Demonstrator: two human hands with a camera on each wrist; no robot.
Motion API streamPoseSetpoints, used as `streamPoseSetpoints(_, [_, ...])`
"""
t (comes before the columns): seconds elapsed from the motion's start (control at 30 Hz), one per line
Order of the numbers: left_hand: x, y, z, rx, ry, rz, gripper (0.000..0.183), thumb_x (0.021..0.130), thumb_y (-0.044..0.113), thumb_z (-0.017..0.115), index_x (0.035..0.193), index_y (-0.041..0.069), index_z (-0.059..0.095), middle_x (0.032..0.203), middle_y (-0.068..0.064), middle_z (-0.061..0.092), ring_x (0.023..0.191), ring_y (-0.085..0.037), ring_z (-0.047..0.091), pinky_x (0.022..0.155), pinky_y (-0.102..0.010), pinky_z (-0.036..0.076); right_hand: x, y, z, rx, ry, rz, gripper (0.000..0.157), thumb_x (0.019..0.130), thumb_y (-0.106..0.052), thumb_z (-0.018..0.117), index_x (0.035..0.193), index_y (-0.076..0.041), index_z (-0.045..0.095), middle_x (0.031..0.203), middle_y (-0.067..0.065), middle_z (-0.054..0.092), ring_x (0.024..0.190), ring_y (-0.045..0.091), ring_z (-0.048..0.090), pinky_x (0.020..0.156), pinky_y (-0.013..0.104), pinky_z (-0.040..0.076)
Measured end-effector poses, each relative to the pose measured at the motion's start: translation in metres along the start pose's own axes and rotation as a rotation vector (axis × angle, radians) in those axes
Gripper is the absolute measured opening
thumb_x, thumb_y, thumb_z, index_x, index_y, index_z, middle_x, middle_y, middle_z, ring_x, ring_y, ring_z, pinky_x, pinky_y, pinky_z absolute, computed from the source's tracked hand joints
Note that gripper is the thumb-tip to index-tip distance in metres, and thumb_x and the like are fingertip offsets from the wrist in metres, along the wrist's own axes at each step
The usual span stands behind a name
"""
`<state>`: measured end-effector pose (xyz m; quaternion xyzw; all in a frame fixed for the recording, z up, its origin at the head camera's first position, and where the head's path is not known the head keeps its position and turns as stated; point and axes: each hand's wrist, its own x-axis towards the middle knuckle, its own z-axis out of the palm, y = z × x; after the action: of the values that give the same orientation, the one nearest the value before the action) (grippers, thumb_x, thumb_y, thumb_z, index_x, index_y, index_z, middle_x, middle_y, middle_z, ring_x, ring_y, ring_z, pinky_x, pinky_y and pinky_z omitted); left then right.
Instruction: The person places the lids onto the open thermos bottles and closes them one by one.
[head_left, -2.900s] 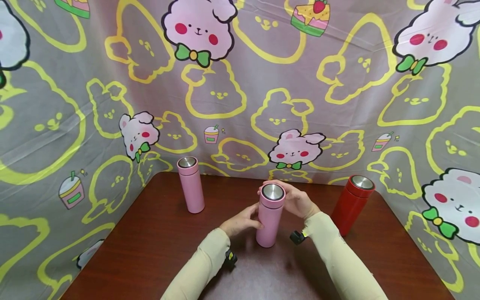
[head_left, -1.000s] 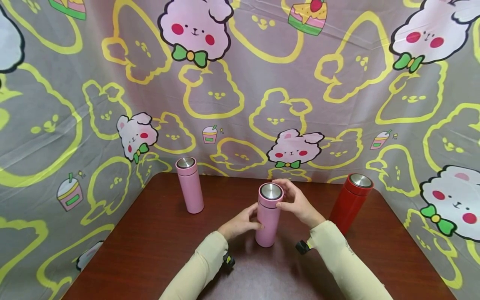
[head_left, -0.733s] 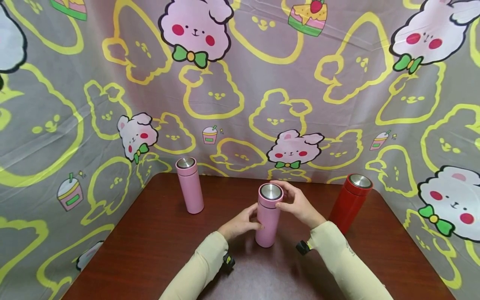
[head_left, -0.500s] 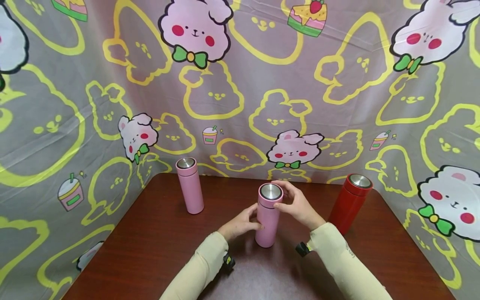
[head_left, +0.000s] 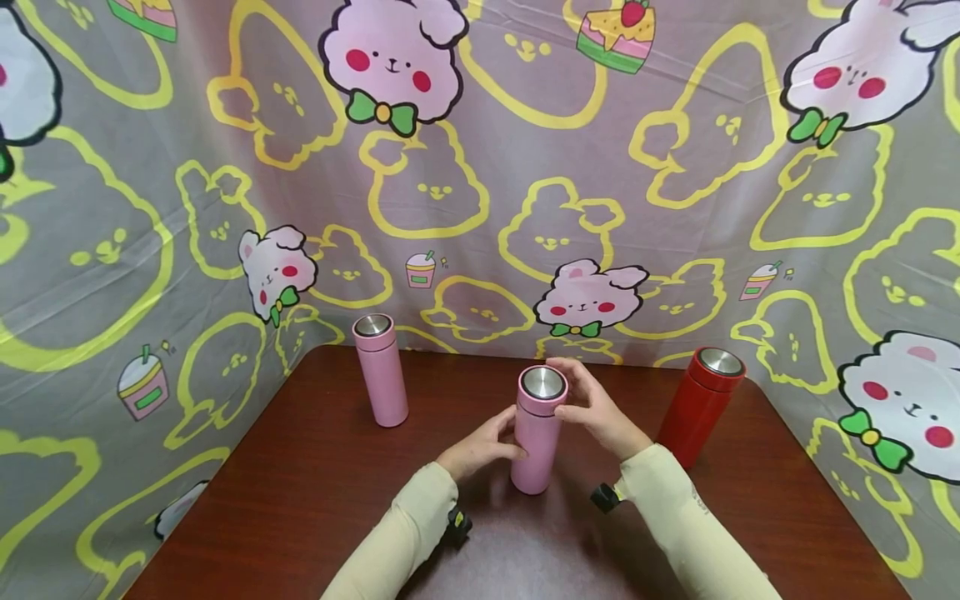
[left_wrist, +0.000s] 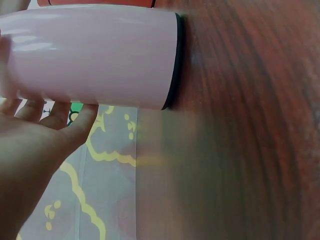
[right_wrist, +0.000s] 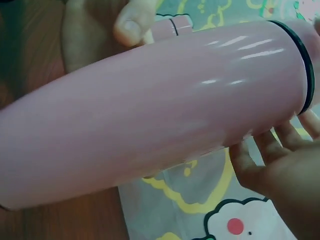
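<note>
A pink thermos (head_left: 536, 454) with a steel-topped lid (head_left: 543, 383) stands upright on the table in the middle of the head view. Around its body, from the left side, my left hand (head_left: 480, 447) grips with the thumb in front; the left wrist view shows several fingers of it against the pink wall (left_wrist: 95, 60). From the right, my right hand (head_left: 603, 417) holds the lid, thumb at the near side and fingers behind. In the right wrist view the right hand's fingers (right_wrist: 244, 162) lie along the bottle's upper part, and the left thumb (right_wrist: 132, 27) presses its other side.
Another pink thermos (head_left: 382, 375) stands at the back left of the brown table (head_left: 300, 500). A red thermos (head_left: 701, 408) stands to the right, partly behind the right sleeve (head_left: 667, 492). A patterned cloth (head_left: 465, 167) hangs behind and along both sides.
Since the oldest frame, my right hand has turned around the lid, and its thumb has come to the near side. The left hand and the bottle have stayed in place.
</note>
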<state>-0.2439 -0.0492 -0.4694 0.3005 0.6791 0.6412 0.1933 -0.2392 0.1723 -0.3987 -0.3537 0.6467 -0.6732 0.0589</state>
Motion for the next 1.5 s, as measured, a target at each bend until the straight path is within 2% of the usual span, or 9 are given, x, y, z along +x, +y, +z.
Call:
streamPoseSetpoints(0.13, [0.002,-0.001,-0.003,-0.022,-0.029,-0.003,0.070,0.077,0.002,0.063,0.141,0.007,0.034,0.132,-0.008,0.046,0.119,-0.018,0.045,0.099,-0.035,0.038,0.006,0.003,-0.006,0.181,-0.147,-0.057,0.060,0.083,0.002,0.034,0.143,0.004,0.025,0.138,0.012,0.041,0.124,0.024,0.042,0.102,0.039,0.036])
streamPoseSetpoints(0.2, [0.002,-0.001,-0.004,-0.029,-0.045,-0.005,0.073,0.077,0.001,0.063,0.142,0.006,0.031,0.134,-0.010,0.045,0.120,-0.019,0.044,0.099,-0.035,0.038,0.009,0.003,-0.008,0.249,-0.204,-0.066,0.063,0.081,0.002,0.029,0.144,0.005,0.023,0.142,0.014,0.039,0.127,0.026,0.040,0.104,0.040,0.032])
streamPoseSetpoints(0.33, [0.004,0.000,-0.006,-0.034,-0.078,-0.023,0.079,0.078,0.000,0.063,0.147,0.007,0.026,0.138,-0.010,0.041,0.122,-0.017,0.042,0.101,-0.033,0.036,0.018,0.002,-0.011,0.338,-0.296,-0.038,0.066,0.080,-0.001,0.028,0.145,0.006,0.023,0.146,0.018,0.036,0.132,0.029,0.036,0.107,0.043,0.028])
streamPoseSetpoints(0.57, [0.007,-0.002,-0.006,-0.069,-0.128,-0.022,0.079,0.077,-0.005,0.063,0.145,0.003,0.025,0.135,-0.013,0.045,0.118,-0.017,0.047,0.098,-0.033,0.039,0.030,0.005,-0.011,0.404,-0.415,-0.026,0.062,0.082,-0.007,0.030,0.142,0.010,0.027,0.139,0.022,0.043,0.130,0.034,0.037,0.107,0.048,0.026])
streamPoseSetpoints(0.83, [0.008,-0.004,-0.005,-0.056,-0.108,-0.037,0.080,0.076,-0.006,0.065,0.144,0.003,0.026,0.133,-0.012,0.047,0.115,-0.017,0.050,0.096,-0.033,0.042,0.031,0.008,-0.011,0.423,-0.428,-0.022,0.059,0.083,-0.009,0.031,0.140,0.007,0.033,0.134,0.019,0.049,0.125,0.034,0.042,0.104,0.048,0.029])
streamPoseSetpoints(1.2, [0.005,-0.001,-0.002,-0.059,-0.095,-0.034,0.075,0.077,-0.006,0.065,0.142,0.002,0.029,0.129,-0.013,0.051,0.112,-0.017,0.053,0.094,-0.032,0.044,0.029,0.010,-0.011,0.446,-0.427,-0.044,0.057,0.085,-0.008,0.030,0.139,0.006,0.034,0.134,0.018,0.050,0.126,0.033,0.042,0.105,0.046,0.030])
streamPoseSetpoints(1.33, [0.004,-0.001,-0.003,-0.047,-0.092,-0.032,0.076,0.077,-0.006,0.066,0.143,0.004,0.030,0.130,-0.013,0.050,0.113,-0.017,0.052,0.095,-0.033,0.043,0.028,0.012,-0.011,0.436,-0.437,-0.074,0.056,0.086,-0.008,0.029,0.140,0.009,0.030,0.135,0.018,0.049,0.127,0.031,0.042,0.106,0.045,0.030])
streamPoseSetpoints(1.5, [0.004,-0.002,-0.004,-0.028,-0.083,-0.023,0.077,0.078,-0.005,0.067,0.144,0.007,0.030,0.131,-0.010,0.050,0.116,-0.017,0.050,0.096,-0.032,0.042,0.024,0.011,-0.012,0.401,-0.388,-0.084,0.057,0.084,-0.001,0.027,0.141,0.006,0.032,0.135,0.012,0.050,0.125,0.026,0.045,0.104,0.041,0.033])
